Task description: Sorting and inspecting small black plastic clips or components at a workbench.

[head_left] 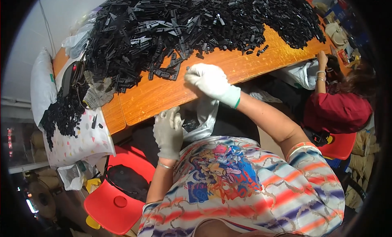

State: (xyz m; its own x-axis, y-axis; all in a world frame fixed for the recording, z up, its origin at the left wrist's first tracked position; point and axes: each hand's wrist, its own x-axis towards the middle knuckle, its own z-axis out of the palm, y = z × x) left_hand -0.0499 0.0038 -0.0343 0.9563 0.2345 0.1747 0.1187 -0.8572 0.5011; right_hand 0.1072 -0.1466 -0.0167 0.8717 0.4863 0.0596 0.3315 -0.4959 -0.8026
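My right hand [213, 83], in a white knit glove with a green cuff, is above the table's front edge. Its fingers are curled closed, and a small dark bit shows beside the fingertips; what they hold is mostly hidden. My left hand [168, 133], in a greyish glove, is lower, just off the table edge, with bent fingers at the rim of a white plastic bag [206, 122] on my lap. Dark pieces show in the bag's mouth. Beyond my hands, a large heap of black plastic pieces [163, 37] covers much of the orange-brown wooden table [151, 99].
At left, a patterned white cloth [87, 141] bears more black pieces [67, 114], with a grey glove [99, 90] beside them. A red chair [118, 200] holds a black bag [127, 180]. A person in a dark red top [337, 110] sits at the right with another white bag [300, 76].
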